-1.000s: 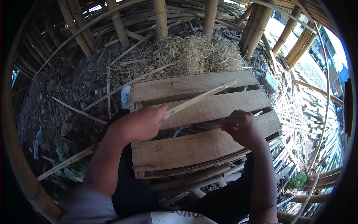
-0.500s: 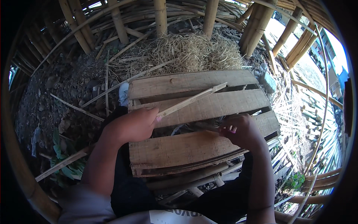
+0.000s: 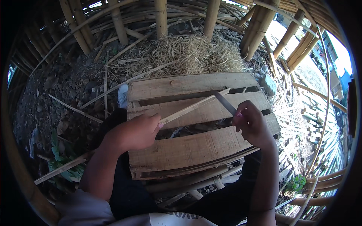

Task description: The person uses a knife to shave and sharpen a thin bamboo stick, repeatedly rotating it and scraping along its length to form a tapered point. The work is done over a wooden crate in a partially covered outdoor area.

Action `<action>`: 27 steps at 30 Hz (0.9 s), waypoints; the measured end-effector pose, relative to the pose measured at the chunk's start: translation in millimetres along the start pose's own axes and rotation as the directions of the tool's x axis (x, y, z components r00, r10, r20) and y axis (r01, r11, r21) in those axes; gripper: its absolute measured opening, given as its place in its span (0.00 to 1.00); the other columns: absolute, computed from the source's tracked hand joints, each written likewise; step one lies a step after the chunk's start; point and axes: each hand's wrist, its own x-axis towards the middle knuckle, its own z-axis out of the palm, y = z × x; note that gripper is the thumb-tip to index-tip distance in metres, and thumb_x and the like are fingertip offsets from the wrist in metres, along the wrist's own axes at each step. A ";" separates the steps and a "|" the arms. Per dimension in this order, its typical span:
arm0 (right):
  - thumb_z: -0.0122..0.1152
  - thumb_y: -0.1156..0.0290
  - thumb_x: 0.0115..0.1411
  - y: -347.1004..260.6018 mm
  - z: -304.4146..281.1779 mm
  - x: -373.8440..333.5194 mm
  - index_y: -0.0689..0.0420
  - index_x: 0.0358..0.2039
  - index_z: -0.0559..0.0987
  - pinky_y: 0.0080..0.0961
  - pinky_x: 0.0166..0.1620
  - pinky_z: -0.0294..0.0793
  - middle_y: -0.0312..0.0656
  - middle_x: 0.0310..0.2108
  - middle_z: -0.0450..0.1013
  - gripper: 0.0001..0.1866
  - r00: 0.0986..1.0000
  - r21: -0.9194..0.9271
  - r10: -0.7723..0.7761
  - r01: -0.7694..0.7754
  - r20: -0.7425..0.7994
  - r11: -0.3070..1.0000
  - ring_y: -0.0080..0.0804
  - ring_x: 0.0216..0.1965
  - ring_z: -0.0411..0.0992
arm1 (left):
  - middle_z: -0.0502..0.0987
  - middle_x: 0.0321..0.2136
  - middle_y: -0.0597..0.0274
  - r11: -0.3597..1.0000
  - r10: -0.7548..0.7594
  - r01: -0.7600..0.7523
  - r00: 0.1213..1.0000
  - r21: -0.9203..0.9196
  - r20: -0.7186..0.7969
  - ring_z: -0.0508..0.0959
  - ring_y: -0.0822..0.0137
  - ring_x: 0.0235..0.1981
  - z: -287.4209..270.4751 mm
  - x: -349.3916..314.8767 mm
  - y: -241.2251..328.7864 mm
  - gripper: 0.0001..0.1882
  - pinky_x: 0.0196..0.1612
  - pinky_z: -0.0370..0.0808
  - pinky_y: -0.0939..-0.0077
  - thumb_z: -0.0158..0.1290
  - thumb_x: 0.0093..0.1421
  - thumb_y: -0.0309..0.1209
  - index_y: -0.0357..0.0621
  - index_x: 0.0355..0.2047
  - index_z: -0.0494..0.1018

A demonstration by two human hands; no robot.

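Note:
Over a slatted wooden crate top (image 3: 181,152), my left hand (image 3: 141,130) is closed round a pale bamboo strip (image 3: 188,109) that slants up and to the right. My right hand (image 3: 250,122) grips a knife with a flat dark blade (image 3: 225,103); its handle is hidden in my fingers. The blade's far end meets or overlaps the bamboo strip near that strip's far tip. Whether it cuts into the bamboo I cannot tell.
A heap of thin shavings (image 3: 196,52) lies beyond the crate. Upright bamboo posts (image 3: 161,19) stand behind it. Loose strips (image 3: 75,109) lie on the dark ground at left, beside a leafy plant (image 3: 60,160). Many cut bamboo lengths (image 3: 320,132) are spread in sunlight at right.
My right hand has moved up and slightly right, bringing the knife blade from low over the slats up to the bamboo strip's far end. My left hand has barely moved.

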 end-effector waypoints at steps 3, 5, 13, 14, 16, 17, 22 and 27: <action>0.55 0.74 0.69 -1.5 31.3 6.0 0.63 0.40 0.72 0.38 0.30 0.74 0.54 0.25 0.77 0.05 0.994 -0.291 -0.091 0.069 -0.065 0.954 0.48 0.27 0.78 | 0.78 0.30 0.39 0.999 -0.031 0.031 0.999 0.027 -0.009 0.81 0.41 0.34 4.0 -2.0 10.3 0.19 0.40 0.77 0.50 0.40 0.75 0.38 0.32 0.42 0.70; 0.54 0.72 0.69 1.1 52.2 10.2 0.64 0.38 0.72 0.45 0.32 0.74 0.58 0.26 0.76 0.07 0.984 -0.400 -0.172 0.137 -0.052 0.906 0.58 0.29 0.76 | 0.79 0.29 0.39 0.999 -0.045 0.047 0.996 0.023 -0.070 0.81 0.40 0.34 8.2 -4.1 18.9 0.19 0.41 0.77 0.49 0.40 0.75 0.39 0.32 0.41 0.71; 0.57 0.74 0.61 -11.8 115.7 8.7 0.61 0.31 0.71 0.49 0.27 0.73 0.54 0.22 0.73 0.05 0.951 -0.542 -0.308 0.270 0.021 0.796 0.57 0.26 0.76 | 0.80 0.30 0.37 0.999 0.036 -0.035 0.988 0.013 -0.150 0.82 0.38 0.37 30.0 -0.8 22.8 0.22 0.44 0.78 0.49 0.40 0.75 0.40 0.33 0.36 0.75; 0.57 0.74 0.61 -15.7 117.7 7.4 0.61 0.31 0.71 0.49 0.27 0.73 0.53 0.21 0.73 0.06 0.955 -0.566 -0.292 0.266 0.047 0.780 0.55 0.24 0.76 | 0.80 0.29 0.36 0.999 0.041 -0.040 0.987 0.013 -0.154 0.82 0.39 0.36 30.2 -0.9 22.3 0.23 0.43 0.78 0.49 0.40 0.75 0.40 0.33 0.34 0.75; 0.58 0.73 0.62 -26.9 117.5 3.1 0.60 0.30 0.71 0.47 0.25 0.74 0.51 0.19 0.73 0.07 0.962 -0.616 -0.254 0.258 0.096 0.744 0.53 0.22 0.76 | 0.80 0.30 0.36 0.999 0.030 -0.027 0.989 0.023 -0.148 0.82 0.39 0.37 30.5 -2.0 23.2 0.22 0.43 0.78 0.49 0.40 0.75 0.40 0.33 0.35 0.75; 0.58 0.72 0.62 -27.4 117.6 2.8 0.60 0.30 0.71 0.47 0.25 0.73 0.51 0.18 0.73 0.07 0.967 -0.586 -0.237 0.248 0.097 0.771 0.53 0.21 0.75 | 0.80 0.30 0.36 0.999 0.026 -0.022 0.989 0.027 -0.144 0.82 0.40 0.37 30.6 -2.7 23.7 0.22 0.44 0.78 0.49 0.40 0.75 0.39 0.32 0.36 0.75; 0.57 0.68 0.66 -17.2 126.3 -2.3 0.59 0.28 0.71 0.47 0.21 0.71 0.50 0.14 0.71 0.11 0.967 -0.564 -0.253 0.198 -0.020 0.802 0.54 0.17 0.73 | 0.80 0.32 0.36 0.999 -0.001 -0.001 0.998 -0.034 -0.063 0.82 0.40 0.40 22.4 -4.9 28.1 0.19 0.45 0.78 0.50 0.41 0.74 0.37 0.32 0.39 0.74; 0.55 0.65 0.68 -17.7 134.2 -6.5 0.58 0.27 0.71 0.48 0.19 0.70 0.51 0.13 0.69 0.14 0.978 -0.519 -0.205 0.194 0.037 0.832 0.55 0.15 0.72 | 0.80 0.33 0.36 0.997 0.060 -0.065 0.994 -0.042 -0.095 0.80 0.37 0.41 37.3 -2.6 18.1 0.13 0.44 0.77 0.47 0.44 0.71 0.33 0.34 0.40 0.73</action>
